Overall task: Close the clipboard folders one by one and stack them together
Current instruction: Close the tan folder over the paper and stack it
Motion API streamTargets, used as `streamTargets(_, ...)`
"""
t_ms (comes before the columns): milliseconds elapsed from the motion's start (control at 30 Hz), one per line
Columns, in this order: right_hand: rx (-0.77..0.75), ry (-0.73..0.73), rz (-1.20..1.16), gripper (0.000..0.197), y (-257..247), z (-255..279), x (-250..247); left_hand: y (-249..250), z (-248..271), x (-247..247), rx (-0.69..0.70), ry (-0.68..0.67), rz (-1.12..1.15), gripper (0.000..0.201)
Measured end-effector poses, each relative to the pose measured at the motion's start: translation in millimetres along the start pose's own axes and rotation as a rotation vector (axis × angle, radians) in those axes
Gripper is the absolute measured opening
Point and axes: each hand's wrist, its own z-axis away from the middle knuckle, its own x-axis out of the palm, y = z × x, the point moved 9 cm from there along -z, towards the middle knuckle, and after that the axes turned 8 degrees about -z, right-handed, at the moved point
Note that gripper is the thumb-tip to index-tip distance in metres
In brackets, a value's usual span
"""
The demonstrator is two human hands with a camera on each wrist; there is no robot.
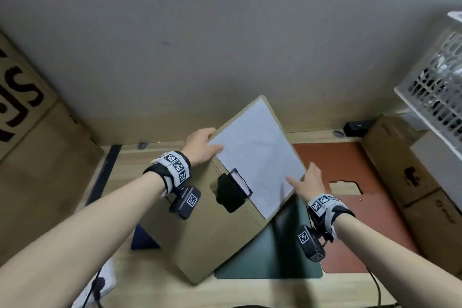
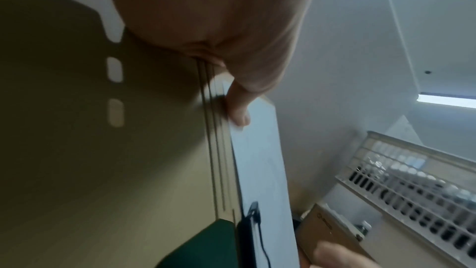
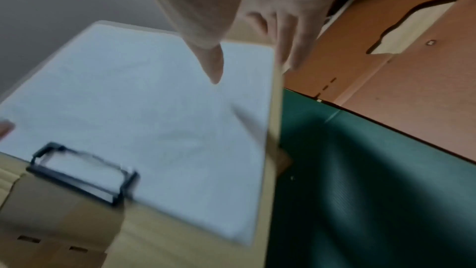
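A tan clipboard folder [image 1: 200, 240] lies open across the desk, its half with the white paper [image 1: 255, 152] and black clip [image 1: 241, 181] tilted up. My left hand [image 1: 202, 145] pinches that half's left edge, thumb [image 2: 238, 107] on the paper [image 2: 260, 160]. My right hand [image 1: 308, 180] is at the right edge, with straight fingers [image 3: 291, 34] behind the board and the thumb [image 3: 211, 62] just over the paper [image 3: 144, 109]. Under the tan folder lie a dark green folder [image 1: 275, 257], a red-brown folder [image 1: 350, 165] and a dark blue folder [image 1: 142, 240].
Cardboard boxes stand at the left [image 1: 37, 157] and the right [image 1: 412, 182] of the desk. A white perforated basket [image 1: 440, 87] sits at the upper right. A grey wall [image 1: 225, 32] closes the back. A black cable [image 1: 98, 290] lies near the front left edge.
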Motion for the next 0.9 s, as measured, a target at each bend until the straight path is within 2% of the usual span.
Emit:
streamTargets(100, -0.174, 0.076, 0.090, 0.101, -44.2, 2.4, -8.9, 15.2, -1.4, 10.8, 0.099, -0.098, -0.163, 0.031)
streamTargets(200, -0.503, 0.144, 0.298, 0.102, -105.4, 18.0, -4.2, 29.2, 1.4, 36.2, 0.217, -0.203, -0.303, 0.036)
streamTargets(267, -0.686, 0.094, 0.465, 0.097, -132.9, 31.1, 15.7, 38.3, 5.8, 53.7, 0.309, -0.240, -0.363, 0.032)
streamTargets(300, -0.726, 0.038, 0.528, 0.088, -138.6, 35.5, 28.8, 40.9, 7.7, 61.4, 0.349, -0.249, -0.360, 0.031)
streamTargets(367, -0.722, -0.041, 0.568, 0.059, -141.7, 39.6, 47.8, 38.0, 7.7, 71.8, 0.373, -0.246, -0.333, 0.029)
streamTargets(433, -0.662, -0.041, 0.549, 0.038, -140.3, 39.0, 53.6, 30.2, 4.5, 75.9, 0.381, -0.216, -0.281, 0.019)
streamTargets(467, -0.620, -0.032, 0.541, 0.034, -137.8, 36.0, 54.7, 22.8, 2.3, 76.9, 0.376, -0.188, -0.242, 0.018)
streamTargets(600, -0.473, -0.022, 0.543, 0.032, -113.0, 13.2, 63.3, -14.2, 0.3, 76.7, 0.426, -0.027, -0.129, 0.047)
streamTargets(667, -0.420, -0.026, 0.533, 0.034, -97.6, -1.8, 68.9, -45.1, 3.1, 81.9, 0.371, -0.014, -0.069, 0.049)
streamTargets(733, -0.390, -0.056, 0.556, 0.034, -84.8, -17.1, 80.8, -82.7, 11.0, 96.1, 0.267, -0.084, -0.052, 0.049)
streamTargets(900, -0.369, -0.140, 0.653, 0.034, -59.7, -57.6, 118.4, -166.5, 40.1, 151.7, 0.035, -0.366, -0.137, 0.058)
